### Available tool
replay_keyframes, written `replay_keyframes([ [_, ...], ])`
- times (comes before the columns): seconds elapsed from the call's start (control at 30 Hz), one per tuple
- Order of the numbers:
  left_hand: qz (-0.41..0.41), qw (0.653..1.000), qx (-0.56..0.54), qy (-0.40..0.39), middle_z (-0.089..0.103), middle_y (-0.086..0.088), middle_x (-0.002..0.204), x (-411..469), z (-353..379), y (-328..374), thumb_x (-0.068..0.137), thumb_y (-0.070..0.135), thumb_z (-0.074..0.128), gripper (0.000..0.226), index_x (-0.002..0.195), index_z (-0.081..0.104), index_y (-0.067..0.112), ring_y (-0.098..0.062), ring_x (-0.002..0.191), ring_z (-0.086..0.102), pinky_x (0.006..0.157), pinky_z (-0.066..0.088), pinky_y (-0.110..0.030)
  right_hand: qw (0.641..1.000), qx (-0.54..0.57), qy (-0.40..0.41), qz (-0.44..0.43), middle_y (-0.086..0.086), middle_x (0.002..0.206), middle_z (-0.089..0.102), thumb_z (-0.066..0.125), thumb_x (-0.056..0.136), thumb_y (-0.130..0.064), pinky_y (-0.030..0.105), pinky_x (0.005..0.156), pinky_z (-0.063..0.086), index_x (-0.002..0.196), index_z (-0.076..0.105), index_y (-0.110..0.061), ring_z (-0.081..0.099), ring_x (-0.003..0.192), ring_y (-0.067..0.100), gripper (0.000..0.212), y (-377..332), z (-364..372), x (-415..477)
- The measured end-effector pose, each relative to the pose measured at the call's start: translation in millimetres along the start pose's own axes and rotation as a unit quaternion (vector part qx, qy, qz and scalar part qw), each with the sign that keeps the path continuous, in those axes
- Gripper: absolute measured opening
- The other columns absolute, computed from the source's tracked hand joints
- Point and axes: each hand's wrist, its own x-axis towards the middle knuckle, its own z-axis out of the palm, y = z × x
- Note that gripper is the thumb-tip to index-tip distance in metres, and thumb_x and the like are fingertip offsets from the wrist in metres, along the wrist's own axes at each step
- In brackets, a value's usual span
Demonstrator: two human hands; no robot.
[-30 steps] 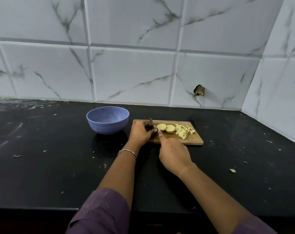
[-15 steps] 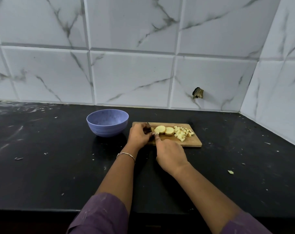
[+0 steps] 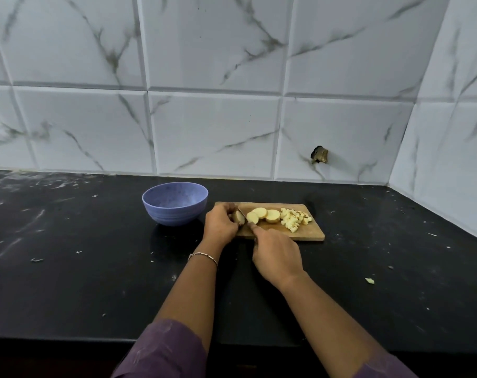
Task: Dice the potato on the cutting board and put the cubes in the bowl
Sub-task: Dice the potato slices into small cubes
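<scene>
A wooden cutting board (image 3: 308, 233) lies on the black counter. My left hand (image 3: 220, 224) grips the end piece of potato (image 3: 239, 217) at the board's left edge. My right hand (image 3: 276, 255) holds a knife (image 3: 242, 214) whose blade angles down beside that piece. To the right lie three round potato slices (image 3: 262, 215), and beyond them a heap of small cubes (image 3: 295, 219). The blue bowl (image 3: 174, 203) stands just left of the board; nothing shows inside it.
The black counter (image 3: 68, 268) carries scattered crumbs and white smears. One potato scrap (image 3: 370, 280) lies to the right. A tiled wall rises behind and at the right corner, with a small broken hole (image 3: 319, 154) in it.
Another slice now lies beside the earlier two. My hands stay at the board's left end with the knife against the potato piece. The camera tilted slightly.
</scene>
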Motion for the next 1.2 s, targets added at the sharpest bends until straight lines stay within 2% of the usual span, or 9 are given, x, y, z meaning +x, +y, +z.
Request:
replay_keyframes([
  [0.2,0.001,0.999,0.036,-0.014,0.068,-0.005,0.122,3,-3,-1,0.085,0.006,0.072,0.043,0.127,0.064,0.011,-0.016,0.112,0.064,0.093,0.046,-0.021,0.995,0.083,0.048,0.035,-0.003,0.102,0.061,0.042,0.105,-0.026,0.032,0.079,0.052,0.152,0.036,-0.036,0.059,0.097,0.015,0.049,3,0,2],
  [0.37,0.016,0.997,0.069,-0.029,0.071,-0.003,0.113,3,-4,0,0.080,0.026,0.081,0.042,0.118,0.069,0.012,-0.015,0.102,0.065,0.088,0.048,-0.022,0.991,0.109,0.068,0.045,-0.003,0.098,0.059,0.041,0.105,-0.025,0.033,0.077,0.053,0.153,0.034,-0.036,0.058,0.092,0.015,0.049,7,-2,7],
  [0.6,0.051,0.993,0.098,-0.039,0.065,-0.003,0.127,3,1,11,0.080,0.033,0.080,0.059,0.131,0.060,0.012,-0.018,0.117,0.059,0.101,0.046,-0.029,0.961,0.202,0.169,0.083,-0.001,0.098,0.068,0.043,0.105,-0.024,0.033,0.072,0.052,0.150,0.039,-0.034,0.060,0.084,0.015,0.046,29,-4,24],
  [0.77,0.063,0.980,0.168,-0.088,0.060,-0.001,0.133,8,10,20,0.080,0.044,0.077,0.067,0.137,0.053,0.020,-0.020,0.126,0.052,0.105,0.042,-0.035,0.945,0.230,0.202,0.110,-0.011,0.098,0.058,0.042,0.106,-0.023,0.031,0.081,0.054,0.152,0.038,-0.032,0.060,0.093,0.013,0.047,36,-4,29],
  [0.9,0.069,0.968,0.203,-0.133,0.058,0.002,0.136,19,11,28,0.083,0.039,0.075,0.063,0.139,0.050,0.022,-0.019,0.127,0.051,0.107,0.038,-0.032,0.938,0.249,0.214,0.115,-0.016,0.095,0.053,0.042,0.106,-0.022,0.022,0.076,0.047,0.151,0.039,-0.033,0.057,0.091,0.010,0.046,40,-2,31],
  [0.97,0.063,0.969,0.193,-0.144,0.061,0.003,0.131,24,6,33,0.085,0.030,0.075,0.056,0.136,0.054,0.021,-0.015,0.120,0.056,0.098,0.038,-0.022,0.932,0.263,0.215,0.125,-0.018,0.097,0.052,0.042,0.106,-0.022,0.022,0.074,0.048,0.150,0.042,-0.033,0.057,0.089,0.009,0.045,42,-1,32],
  [1.1,0.043,0.980,0.121,-0.151,0.066,-0.001,0.120,32,2,35,0.090,0.015,0.069,0.043,0.131,0.058,0.016,-0.018,0.101,0.067,0.080,0.055,-0.023,0.932,0.266,0.212,0.123,-0.017,0.099,0.053,0.044,0.106,-0.022,0.025,0.076,0.051,0.149,0.043,-0.033,0.058,0.090,0.010,0.045,42,1,32],
  [1.13,0.047,0.982,0.119,-0.141,0.067,0.001,0.119,34,2,34,0.090,0.016,0.068,0.040,0.129,0.059,0.019,-0.016,0.100,0.067,0.080,0.055,-0.024,0.932,0.267,0.213,0.124,-0.016,0.099,0.055,0.044,0.106,-0.023,0.027,0.078,0.053,0.149,0.043,-0.034,0.059,0.091,0.010,0.045,43,2,33],
  [1.2,0.060,0.984,0.116,-0.119,0.069,0.004,0.116,38,3,31,0.088,0.022,0.072,0.038,0.124,0.062,0.022,-0.013,0.104,0.064,0.094,0.050,-0.030,0.930,0.269,0.212,0.135,-0.013,0.102,0.059,0.045,0.106,-0.024,0.029,0.081,0.055,0.148,0.042,-0.035,0.060,0.092,0.010,0.044,44,3,35],
])
